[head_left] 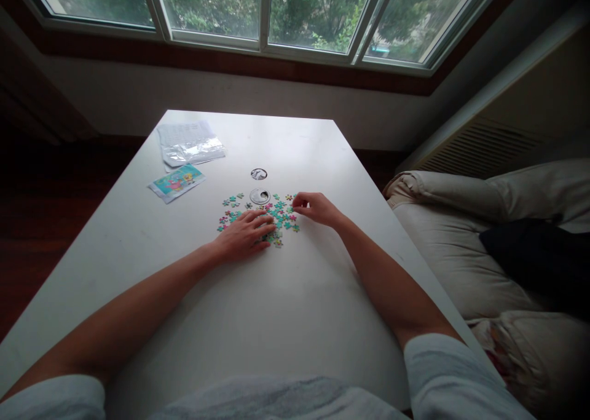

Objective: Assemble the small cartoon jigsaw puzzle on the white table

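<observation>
Several small teal and pink puzzle pieces [279, 210] lie scattered in the middle of a white table [295, 285]. My left hand [244, 233] rests flat on the pile's near side, fingers stretched out over the pieces. My right hand [316, 208] sits at the pile's right edge with its fingers curled in a pinch; what it holds, if anything, is too small to make out. A colourful picture card [177, 182] lies to the left of the pieces.
A clear plastic bag on printed paper [188, 143] lies at the table's far left. Two round cable-hole covers [259, 185] sit just beyond the pieces. A cream sofa [483, 254] with a dark cushion [539, 260] stands close on the right. Windows run along the far wall.
</observation>
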`<state>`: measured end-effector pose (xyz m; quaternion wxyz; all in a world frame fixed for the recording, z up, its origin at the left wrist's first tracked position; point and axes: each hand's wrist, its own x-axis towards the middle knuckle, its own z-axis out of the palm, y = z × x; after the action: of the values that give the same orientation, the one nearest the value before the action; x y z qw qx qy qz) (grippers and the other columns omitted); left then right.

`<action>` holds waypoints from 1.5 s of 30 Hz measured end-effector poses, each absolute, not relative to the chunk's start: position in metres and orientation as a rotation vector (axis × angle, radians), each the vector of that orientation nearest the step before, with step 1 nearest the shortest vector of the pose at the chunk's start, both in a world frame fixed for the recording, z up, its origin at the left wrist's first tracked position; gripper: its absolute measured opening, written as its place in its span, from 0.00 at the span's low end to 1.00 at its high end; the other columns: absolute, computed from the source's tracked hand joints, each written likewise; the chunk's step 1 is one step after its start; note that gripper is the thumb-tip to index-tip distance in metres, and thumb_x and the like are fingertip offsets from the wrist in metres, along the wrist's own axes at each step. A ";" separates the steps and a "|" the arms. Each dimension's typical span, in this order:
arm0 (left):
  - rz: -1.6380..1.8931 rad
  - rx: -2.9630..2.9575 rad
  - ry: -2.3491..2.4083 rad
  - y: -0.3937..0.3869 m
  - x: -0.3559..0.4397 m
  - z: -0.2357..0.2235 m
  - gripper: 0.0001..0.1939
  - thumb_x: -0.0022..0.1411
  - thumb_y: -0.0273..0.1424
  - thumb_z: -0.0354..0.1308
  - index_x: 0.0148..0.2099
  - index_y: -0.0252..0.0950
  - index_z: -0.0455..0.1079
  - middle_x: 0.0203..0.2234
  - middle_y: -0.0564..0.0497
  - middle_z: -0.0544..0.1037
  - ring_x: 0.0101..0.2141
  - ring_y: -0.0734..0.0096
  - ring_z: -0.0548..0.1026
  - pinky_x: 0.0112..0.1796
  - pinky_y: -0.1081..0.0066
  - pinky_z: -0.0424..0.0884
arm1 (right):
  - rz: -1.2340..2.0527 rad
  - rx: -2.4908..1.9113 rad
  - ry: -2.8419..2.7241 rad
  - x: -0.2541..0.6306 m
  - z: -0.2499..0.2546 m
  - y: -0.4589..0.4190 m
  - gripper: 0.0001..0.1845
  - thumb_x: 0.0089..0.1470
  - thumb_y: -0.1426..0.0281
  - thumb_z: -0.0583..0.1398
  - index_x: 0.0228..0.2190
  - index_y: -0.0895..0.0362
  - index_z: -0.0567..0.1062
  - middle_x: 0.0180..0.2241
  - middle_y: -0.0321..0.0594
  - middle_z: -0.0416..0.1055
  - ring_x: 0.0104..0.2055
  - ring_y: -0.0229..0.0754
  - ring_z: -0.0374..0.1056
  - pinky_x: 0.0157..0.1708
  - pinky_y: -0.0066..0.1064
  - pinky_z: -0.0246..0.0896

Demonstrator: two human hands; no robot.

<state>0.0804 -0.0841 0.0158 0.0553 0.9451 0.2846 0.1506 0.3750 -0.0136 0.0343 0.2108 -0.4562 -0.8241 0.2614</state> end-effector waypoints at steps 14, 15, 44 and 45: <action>0.556 2.862 0.760 -0.084 0.078 0.024 0.14 0.71 0.35 0.54 0.56 0.44 0.73 0.62 0.48 0.72 0.65 0.55 0.62 0.62 0.51 0.64 | 0.674 -1.208 -2.473 0.374 0.045 -0.020 0.05 0.55 0.67 0.64 0.32 0.56 0.78 0.29 0.35 0.72 0.30 0.36 0.64 0.31 0.26 0.54; 0.558 2.865 0.753 -0.084 0.078 0.023 0.14 0.71 0.35 0.54 0.56 0.45 0.73 0.61 0.49 0.72 0.65 0.55 0.63 0.62 0.51 0.64 | 0.733 -1.142 -2.518 0.369 0.048 -0.024 0.06 0.56 0.67 0.64 0.33 0.56 0.78 0.28 0.34 0.72 0.30 0.35 0.64 0.31 0.26 0.54; 0.608 2.852 1.000 -0.074 0.074 0.020 0.12 0.71 0.32 0.51 0.50 0.42 0.75 0.53 0.47 0.77 0.58 0.57 0.67 0.57 0.53 0.66 | 0.771 -0.945 -2.815 0.334 0.063 -0.060 0.03 0.56 0.69 0.65 0.35 0.54 0.78 0.27 0.32 0.70 0.29 0.35 0.62 0.31 0.27 0.48; 0.614 2.850 1.002 -0.074 0.074 0.021 0.12 0.71 0.32 0.52 0.49 0.42 0.76 0.52 0.47 0.77 0.57 0.57 0.68 0.57 0.54 0.66 | 0.764 -0.945 -2.823 0.333 0.061 -0.061 0.03 0.56 0.69 0.65 0.34 0.54 0.77 0.27 0.32 0.71 0.29 0.35 0.62 0.31 0.27 0.48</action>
<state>0.0743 -0.0741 0.0210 0.0293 0.9241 0.3248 0.1990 0.3328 -0.0608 0.0615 0.0342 -0.3073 -0.9179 0.2486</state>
